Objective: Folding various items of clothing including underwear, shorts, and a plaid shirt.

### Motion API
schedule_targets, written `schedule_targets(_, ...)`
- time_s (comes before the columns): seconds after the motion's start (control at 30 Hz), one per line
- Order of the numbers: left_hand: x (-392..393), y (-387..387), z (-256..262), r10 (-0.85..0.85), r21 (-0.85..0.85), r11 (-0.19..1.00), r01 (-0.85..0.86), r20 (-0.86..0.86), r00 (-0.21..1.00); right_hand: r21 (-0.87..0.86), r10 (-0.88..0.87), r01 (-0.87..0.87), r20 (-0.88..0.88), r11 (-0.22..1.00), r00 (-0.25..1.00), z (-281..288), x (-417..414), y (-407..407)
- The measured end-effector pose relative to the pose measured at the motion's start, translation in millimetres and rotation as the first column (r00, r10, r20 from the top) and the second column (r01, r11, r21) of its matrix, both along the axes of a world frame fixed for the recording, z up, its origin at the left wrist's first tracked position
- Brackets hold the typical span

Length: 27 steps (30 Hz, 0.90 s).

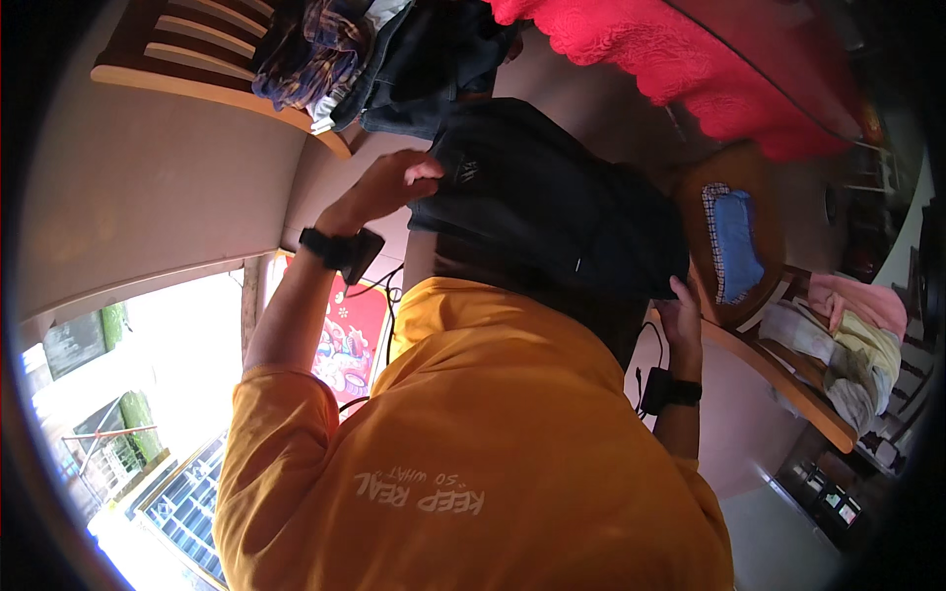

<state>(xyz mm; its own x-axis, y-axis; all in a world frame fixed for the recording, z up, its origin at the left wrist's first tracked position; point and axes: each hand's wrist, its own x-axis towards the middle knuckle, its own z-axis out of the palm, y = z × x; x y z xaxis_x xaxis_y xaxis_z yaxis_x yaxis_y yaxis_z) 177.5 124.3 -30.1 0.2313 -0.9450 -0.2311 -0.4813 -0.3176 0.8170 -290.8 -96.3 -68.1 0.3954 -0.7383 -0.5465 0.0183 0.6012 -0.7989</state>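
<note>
A black garment (547,199) with a small pale mark is spread out in front of my waist. At its left edge is my left hand (395,185), fingers curled and fingertips meeting the cloth; whether they pinch it cannot be made out. My right hand (680,318) holds the lower right corner, the thumb lying over the fabric. Each wrist wears a black strap with a dark device. What supports the middle of the garment is hidden beneath it.
A wooden chair (199,83) at upper left carries piled dark and plaid clothes (318,55). Folded blue cloth (735,244) rests on a wooden seat (768,214) at right, near pale clothes (850,347) over a chair back. A red scalloped cover (650,59) hangs at the top. Black cables dangle beside me.
</note>
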Motion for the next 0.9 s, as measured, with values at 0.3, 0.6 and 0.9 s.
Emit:
schedule_targets(0.3, -25, 49, -27, 0.364, 0.174, 0.931, -0.321, -0.356, 0.861, -0.086, 0.160, -0.178, -0.177, 0.980, 0.971, 27, 19, -13)
schedule_targets(0.6, -26, 63, -49, 0.315, 0.171, 0.948, -0.267, -0.418, 0.852, -0.111, 0.205, -0.235, -0.232, 0.966, 0.951, 18, 0, -10)
schedule_targets(0.9, -12, 67, -19, 0.400, -0.096, 0.895, -0.436, -0.259, 0.879, -0.175, 0.078, -0.079, -0.010, 0.981, 0.997, 63, 8, -13)
